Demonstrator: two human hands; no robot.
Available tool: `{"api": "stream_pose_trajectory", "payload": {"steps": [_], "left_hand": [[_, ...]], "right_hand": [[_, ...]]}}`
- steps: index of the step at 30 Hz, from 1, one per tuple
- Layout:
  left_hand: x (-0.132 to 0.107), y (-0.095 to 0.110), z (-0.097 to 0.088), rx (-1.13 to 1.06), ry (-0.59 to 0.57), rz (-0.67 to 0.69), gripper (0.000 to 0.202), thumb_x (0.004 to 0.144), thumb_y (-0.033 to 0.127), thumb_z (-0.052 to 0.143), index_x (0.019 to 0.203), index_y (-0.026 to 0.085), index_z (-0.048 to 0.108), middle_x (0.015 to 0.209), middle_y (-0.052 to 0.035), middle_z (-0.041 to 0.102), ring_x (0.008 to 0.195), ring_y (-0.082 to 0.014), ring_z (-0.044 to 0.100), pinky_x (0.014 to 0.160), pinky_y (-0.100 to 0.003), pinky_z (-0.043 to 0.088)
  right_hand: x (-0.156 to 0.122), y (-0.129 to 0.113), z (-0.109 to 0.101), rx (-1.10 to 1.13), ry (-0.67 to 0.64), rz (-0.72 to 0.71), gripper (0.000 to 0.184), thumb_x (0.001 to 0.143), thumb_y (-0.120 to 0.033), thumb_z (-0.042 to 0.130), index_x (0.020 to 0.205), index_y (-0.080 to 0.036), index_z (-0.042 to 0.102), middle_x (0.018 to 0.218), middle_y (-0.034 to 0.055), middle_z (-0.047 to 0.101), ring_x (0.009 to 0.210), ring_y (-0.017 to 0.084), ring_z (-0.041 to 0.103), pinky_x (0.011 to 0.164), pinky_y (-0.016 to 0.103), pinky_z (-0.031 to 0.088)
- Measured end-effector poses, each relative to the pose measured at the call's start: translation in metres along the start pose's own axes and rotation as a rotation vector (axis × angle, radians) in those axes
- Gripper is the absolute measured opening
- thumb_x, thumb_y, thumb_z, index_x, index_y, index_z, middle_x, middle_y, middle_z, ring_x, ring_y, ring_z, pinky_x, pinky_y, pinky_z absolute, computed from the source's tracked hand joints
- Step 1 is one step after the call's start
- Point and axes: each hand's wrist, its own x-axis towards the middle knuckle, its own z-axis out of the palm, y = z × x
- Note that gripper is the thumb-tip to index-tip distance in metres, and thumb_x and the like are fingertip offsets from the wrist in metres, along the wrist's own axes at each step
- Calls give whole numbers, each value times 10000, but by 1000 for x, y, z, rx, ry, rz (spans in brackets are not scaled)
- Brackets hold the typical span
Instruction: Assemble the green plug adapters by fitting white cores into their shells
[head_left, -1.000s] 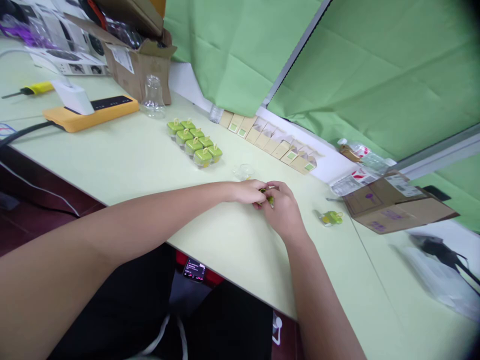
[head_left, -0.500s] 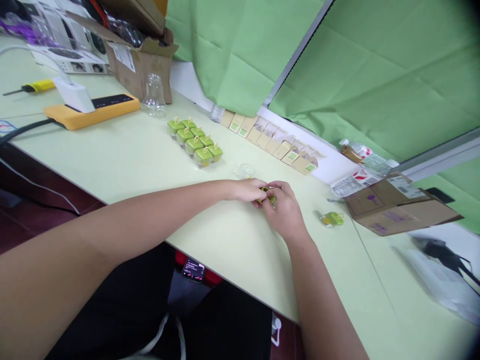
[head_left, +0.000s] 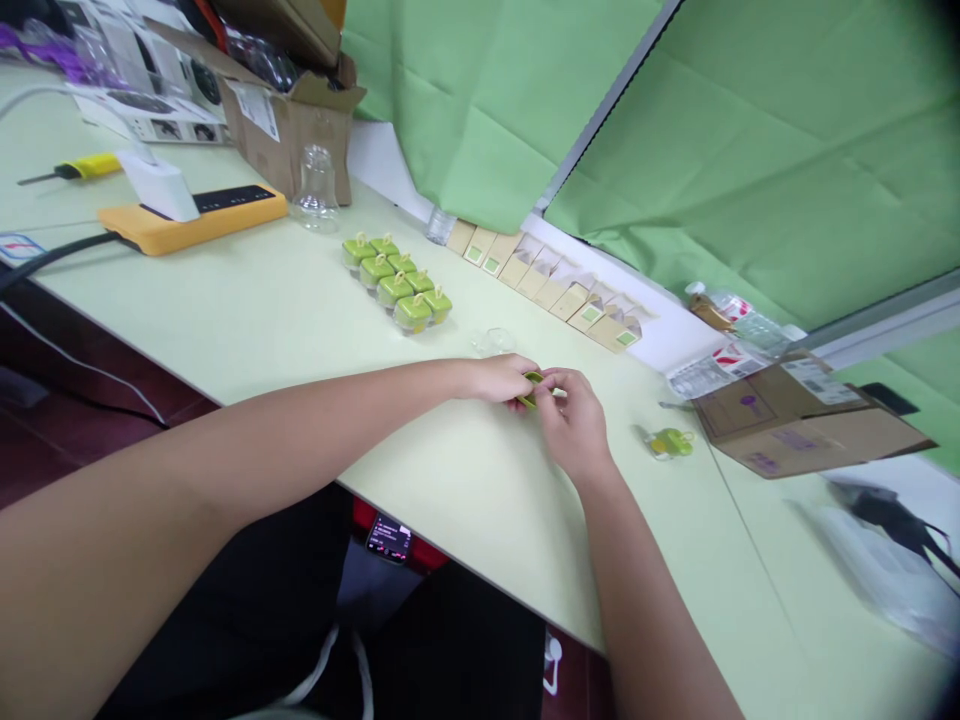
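A small green lid [head_left: 531, 390] is pinched between my two hands over the middle of the table; fingers cover much of it. My left hand [head_left: 499, 380] grips its left side, and my right hand [head_left: 571, 412] has its fingers closed at the right side. Just beyond them lies a clear plastic cup [head_left: 493, 342]. To the right rests a green-lidded clear container [head_left: 670, 443] with something yellow in it. Farther left, several green-lidded containers with loop handles [head_left: 396, 284] stand in two rows.
Several small cardboard boxes [head_left: 551, 287] line the wall. A carton [head_left: 802, 410] and plastic bottles [head_left: 720, 365] are at the right. On the left are a yellow power strip [head_left: 225, 222], a clear bottle-shaped piece [head_left: 317, 190], an open carton [head_left: 281, 140] and a yellow-handled screwdriver [head_left: 90, 166].
The right hand's fingers have shifted slightly on the green lid, and its rim now shows more. The whole view has drifted a little; the other things stay in place.
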Motion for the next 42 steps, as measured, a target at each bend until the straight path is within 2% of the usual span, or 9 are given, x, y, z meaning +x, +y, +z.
{"api": "stream_pose_trajectory", "payload": {"steps": [4, 7, 16, 20, 24, 27, 31, 37, 42], "left_hand": [[2, -3, 0, 30, 48, -24, 246, 719, 50, 497, 926, 141, 595, 746, -24, 622, 665, -128, 609, 622, -232, 497], [2, 0, 1, 39, 59, -48, 280, 731, 50, 488, 963, 134, 620, 708, -21, 618, 620, -125, 593, 594, -231, 487], [-3, 7, -1, 2, 56, -73, 261, 830, 129, 521, 1060, 134, 645, 710, -14, 602, 561, -105, 556, 492, -204, 423], [-1, 2, -2, -96, 117, -41, 294, 840, 96, 541, 1109, 144, 649, 783, -24, 632, 553, -92, 572, 531, -218, 478], [-1, 1, -4, -175, 190, -48, 248, 843, 97, 578, 1074, 127, 663, 782, -34, 645, 541, -98, 595, 570, -257, 534], [0, 2, -4, -177, 210, -52, 259, 824, 66, 580, 1064, 112, 668, 716, -18, 633, 529, -101, 606, 566, -242, 537], [0, 2, -3, -178, 189, -59, 317, 810, 40, 561, 1098, 107, 675, 753, -26, 656, 536, -101, 624, 586, -244, 555], [3, -4, -3, -155, 190, -24, 319, 801, 48, 570, 1088, 123, 687, 829, -34, 673, 546, -105, 637, 592, -265, 574], [7, -9, -2, -132, 204, 0, 222, 801, 62, 591, 994, 123, 682, 804, -26, 654, 566, -115, 654, 591, -259, 574]], "right_hand": [[3, -3, -1, 269, 124, 151, 204, 901, -408, 567, 918, -206, 553, 1079, 92, 685, 932, 190, 665, 824, 378, 567], [6, -5, -5, 415, 237, 226, 192, 870, -385, 604, 894, -217, 514, 1042, 68, 701, 894, 182, 697, 760, 349, 587], [12, 6, -18, 450, 453, 310, 140, 802, -279, 622, 818, -200, 508, 939, 55, 708, 672, 127, 686, 598, 267, 587], [14, 17, -25, 495, 529, 349, 197, 776, -233, 627, 932, -224, 507, 826, 9, 716, 605, 116, 650, 565, 256, 573], [16, 25, -27, 510, 496, 384, 166, 793, -268, 641, 935, -184, 629, 859, 38, 719, 645, 114, 663, 607, 257, 588], [15, 26, -25, 562, 460, 411, 177, 790, -315, 689, 854, -150, 680, 937, 72, 727, 728, 127, 700, 742, 292, 619], [13, 21, -22, 561, 380, 344, 265, 717, -326, 803, 900, -160, 708, 1010, 75, 742, 827, 170, 736, 896, 370, 608], [8, 12, -18, 401, 315, 197, 247, 773, -384, 766, 911, -186, 715, 827, 41, 731, 763, 197, 738, 782, 385, 616], [3, 7, -14, 184, 194, 43, 221, 809, -379, 735, 947, -207, 738, 902, 51, 743, 822, 196, 697, 764, 362, 582]]}}
